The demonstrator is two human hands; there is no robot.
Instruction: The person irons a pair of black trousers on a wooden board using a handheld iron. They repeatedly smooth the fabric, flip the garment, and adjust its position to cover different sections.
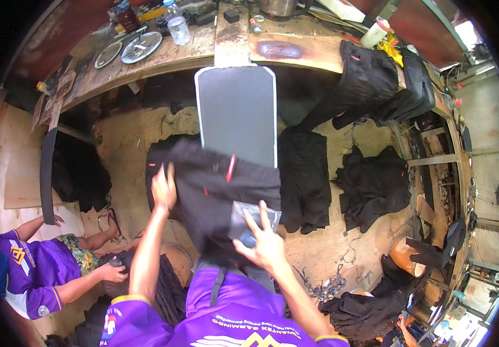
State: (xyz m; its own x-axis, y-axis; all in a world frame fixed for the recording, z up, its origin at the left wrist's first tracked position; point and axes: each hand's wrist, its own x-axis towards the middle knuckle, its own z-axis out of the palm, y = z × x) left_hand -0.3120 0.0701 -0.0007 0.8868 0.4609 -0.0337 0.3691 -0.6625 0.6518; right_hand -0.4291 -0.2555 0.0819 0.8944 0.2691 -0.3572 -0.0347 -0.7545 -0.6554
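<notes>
A pair of black trousers [203, 179] with small red tags hangs between my hands, partly blurred, over the near end of a narrow grey padded board [238, 110]. My left hand [164, 188] pinches the trousers' edge on the left side. At the right, my right hand [261, 238] has two fingers stretched over a clear plastic piece [240, 213] lying against the cloth. A small rounded blue object [248, 239] sits in that hand between thumb and palm; its kind is unclear. The trousers' lower part bunches near my lap.
Black garments lie in piles on the floor [304, 179] and hang over the wooden table's right end [371, 69]. On the table [197, 62] are a water bottle [176, 23], metal plates [141, 47] and a kettle [281, 7]. A co-worker in purple [41, 263] sits at left beside another narrow board [48, 173].
</notes>
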